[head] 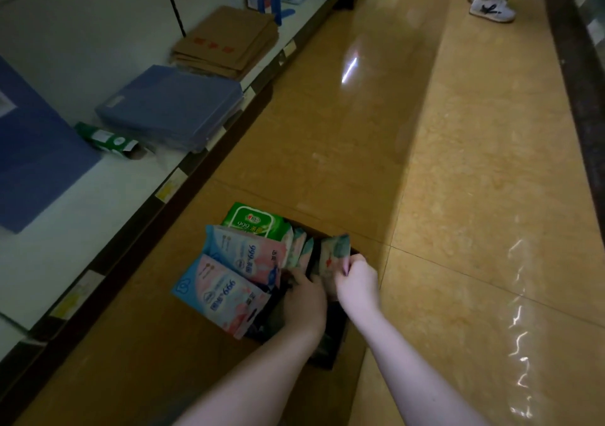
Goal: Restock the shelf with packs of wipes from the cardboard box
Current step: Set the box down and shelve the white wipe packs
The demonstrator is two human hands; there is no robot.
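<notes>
Both bare forearms reach down from the bottom edge of the view into the cardboard box (331,343), which sits on the shiny tan floor (458,196) right next to the base of the shelf (108,226). The right hand (357,282) has its fingers curled and is pinching the top of a teal-and-pink pack (334,253) standing upright at the box's far right side. The left hand (303,298) is dipped in among the packs with its fingertips hidden, so I honestly can't tell if it's got hold of anything. On the box's left side two blue-and-pink wipes packs (226,294) lean up over the rim, and a green wipes pack (252,223) pokes out at the far end. On the white shelf there's one green pack (108,138) lying near the front edge, beside a stack of blue folders (173,108), with flattened cardboard (229,42) further along. Someone's white sneakers (491,8) show at the top right.
</notes>
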